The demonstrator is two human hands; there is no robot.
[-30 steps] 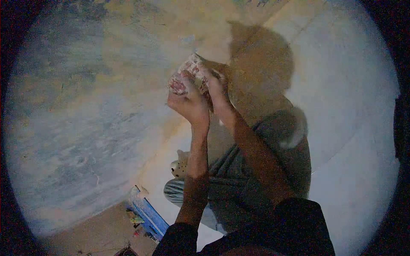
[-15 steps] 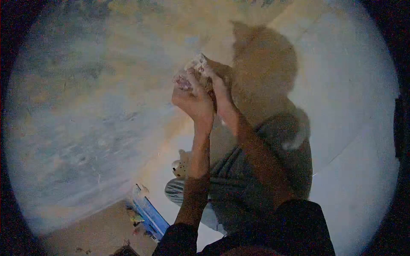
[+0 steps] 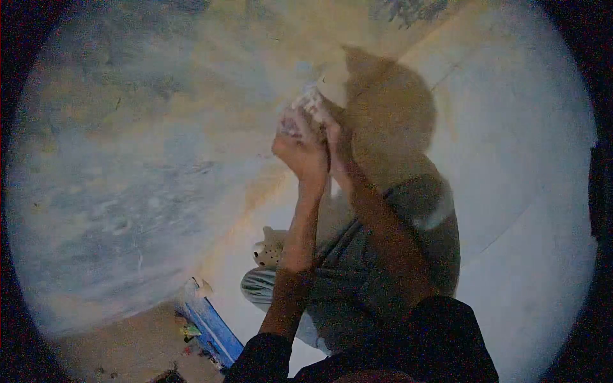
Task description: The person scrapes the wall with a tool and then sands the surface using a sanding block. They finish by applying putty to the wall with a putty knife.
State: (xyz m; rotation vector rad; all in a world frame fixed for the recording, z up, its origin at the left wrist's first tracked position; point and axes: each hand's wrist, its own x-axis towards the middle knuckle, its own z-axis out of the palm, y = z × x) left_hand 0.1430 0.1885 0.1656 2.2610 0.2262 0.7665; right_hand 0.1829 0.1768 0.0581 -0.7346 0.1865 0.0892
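Held up in front of me, both hands are closed around a whitish, pink-spotted lump (image 3: 312,101); blur hides whether it is cloth, paper or something else. My left hand (image 3: 300,150) wraps its lower left side. My right hand (image 3: 340,137) grips from the right, its fingers close against the left ones. Below the hands lies a surface with grey, blue and tan patches (image 3: 147,127).
A long blue object (image 3: 216,324) lies at lower left, beside small coloured bits on a brown patch (image 3: 121,338). A pale clog with holes (image 3: 268,250) shows by my bent knee. White floor (image 3: 504,210) stretches to the right, and my shadow (image 3: 393,108) falls ahead.
Both hands and the lump have moved slightly right and down in view, and they look more blurred now. The grip stays closed. The surroundings have shifted slightly with the camera.
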